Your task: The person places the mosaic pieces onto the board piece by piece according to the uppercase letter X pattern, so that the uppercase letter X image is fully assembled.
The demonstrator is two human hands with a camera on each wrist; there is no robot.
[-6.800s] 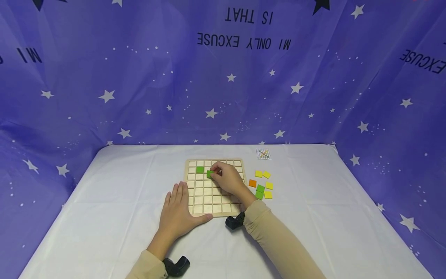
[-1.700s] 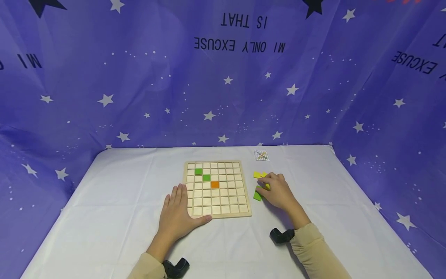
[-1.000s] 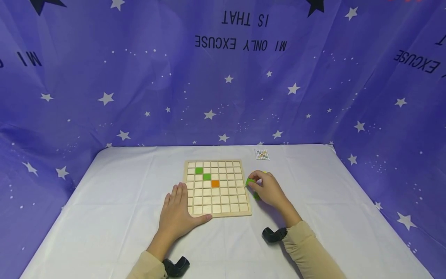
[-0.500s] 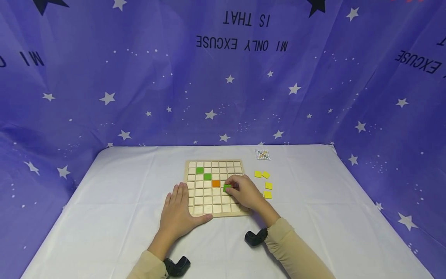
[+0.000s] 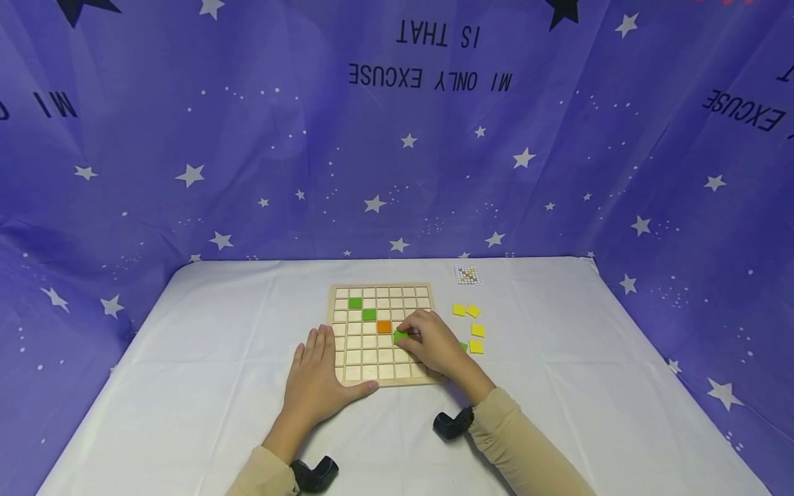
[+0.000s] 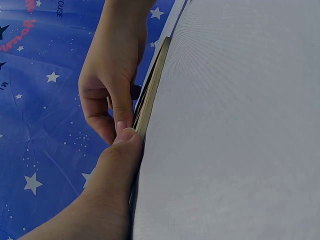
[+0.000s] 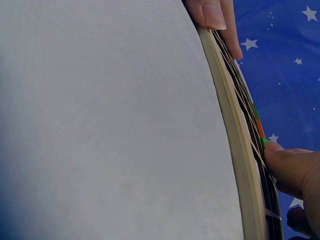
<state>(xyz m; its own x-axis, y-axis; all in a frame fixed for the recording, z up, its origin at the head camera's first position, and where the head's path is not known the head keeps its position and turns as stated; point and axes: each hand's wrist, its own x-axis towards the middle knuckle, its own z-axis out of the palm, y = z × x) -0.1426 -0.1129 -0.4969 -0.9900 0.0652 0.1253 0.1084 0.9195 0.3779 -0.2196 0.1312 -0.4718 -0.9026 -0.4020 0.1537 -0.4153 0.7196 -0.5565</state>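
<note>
A wooden grid board (image 5: 369, 373) lies on the white-covered table. Two green tiles (image 5: 355, 303) and one orange tile (image 5: 384, 326) sit in its cells on a diagonal. My right hand (image 5: 433, 344) pinches another green tile (image 5: 400, 337) between thumb and fingers, at the cell diagonally below the orange one; whether it lies fully in the cell I cannot tell. In the right wrist view the thumb is on this green tile (image 7: 264, 142). My left hand (image 5: 315, 377) rests with straight fingers along the board's left side, its thumb (image 6: 120, 155) at the near edge.
Right of the board lie several yellow tiles (image 5: 477, 331) and a green tile (image 5: 463, 347), partly hidden by my right hand. Behind them is a small printed pattern card (image 5: 468, 275). A purple starry cloth (image 5: 298, 138) hangs behind and beside the table.
The orange tile went into the board earlier. My right hand then took a green tile from the loose ones and carried it left onto the board. My left hand stayed put.
</note>
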